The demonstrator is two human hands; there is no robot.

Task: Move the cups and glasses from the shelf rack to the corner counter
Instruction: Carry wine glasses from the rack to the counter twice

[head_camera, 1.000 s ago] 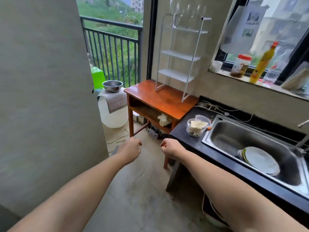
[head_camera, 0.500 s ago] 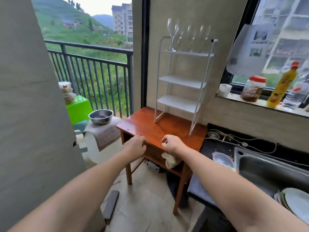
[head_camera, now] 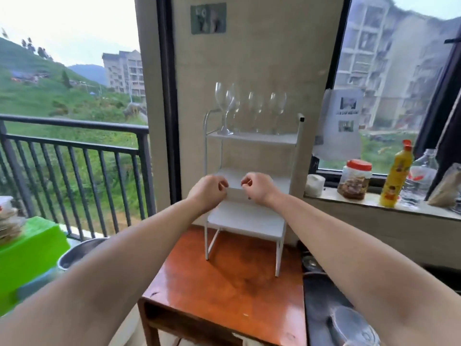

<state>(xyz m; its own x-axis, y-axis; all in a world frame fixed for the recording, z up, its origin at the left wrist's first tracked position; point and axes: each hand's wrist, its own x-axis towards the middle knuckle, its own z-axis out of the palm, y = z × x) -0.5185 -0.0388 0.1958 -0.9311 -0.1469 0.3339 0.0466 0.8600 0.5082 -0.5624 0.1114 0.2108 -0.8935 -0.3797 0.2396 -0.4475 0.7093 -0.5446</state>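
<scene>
A white three-tier shelf rack (head_camera: 252, 139) stands on a brown wooden side table (head_camera: 224, 290) against the wall. Several clear wine glasses (head_camera: 250, 108) stand upright on its top shelf; the two lower shelves are bare. My left hand (head_camera: 208, 189) and my right hand (head_camera: 255, 187) are raised side by side in front of the middle shelf, fingers curled in loose fists, holding nothing. Both hands are well below the glasses. The dark counter (head_camera: 321, 303) starts at the table's right edge.
A window sill (head_camera: 374, 207) on the right holds a white cup (head_camera: 315, 185), a red-lidded jar (head_camera: 355, 179), a yellow bottle (head_camera: 396, 174) and a clear bottle (head_camera: 419, 179). A metal bowl (head_camera: 77, 253) and green box (head_camera: 27, 258) sit left, by the balcony railing (head_camera: 74, 156).
I have come closer to the rack and my view has lifted, so the sink has left the frame. Both fists have risen from table height to the middle shelf.
</scene>
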